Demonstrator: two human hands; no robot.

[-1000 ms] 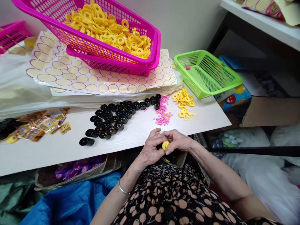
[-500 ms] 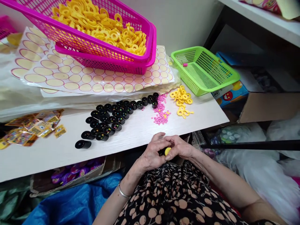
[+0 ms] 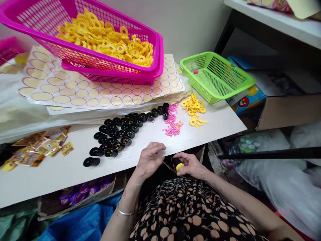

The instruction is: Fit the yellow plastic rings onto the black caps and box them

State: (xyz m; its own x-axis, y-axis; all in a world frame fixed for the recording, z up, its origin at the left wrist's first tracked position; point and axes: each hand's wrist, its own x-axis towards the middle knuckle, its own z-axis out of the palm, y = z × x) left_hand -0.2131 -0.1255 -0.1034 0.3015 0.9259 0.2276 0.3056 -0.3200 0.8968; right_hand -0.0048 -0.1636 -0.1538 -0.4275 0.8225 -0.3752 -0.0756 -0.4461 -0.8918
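My right hand (image 3: 191,164) sits just below the table's front edge, pinched on a black tube with a yellow cap (image 3: 179,165). My left hand (image 3: 149,159) rests over the table's front edge with loosely curled fingers and nothing visible in it. Ahead on the white table (image 3: 62,167) lies a cluster of several black tubes (image 3: 120,134). To their right are a small heap of pink beads (image 3: 172,124) and a few yellow rings (image 3: 195,110).
Stacked pink baskets (image 3: 125,70) hold many yellow rings on sticker sheets (image 3: 87,93). A green basket (image 3: 217,76) stands at the right edge. Yellow packets (image 3: 37,147) lie at the left. Boxes and plastic bags (image 3: 276,174) fill the floor at right; blue plastic (image 3: 82,221) lies below.
My hands have come apart: the left one moved left and up onto the table's edge, while the right keeps the yellow-capped tube. The view has tilted slightly.
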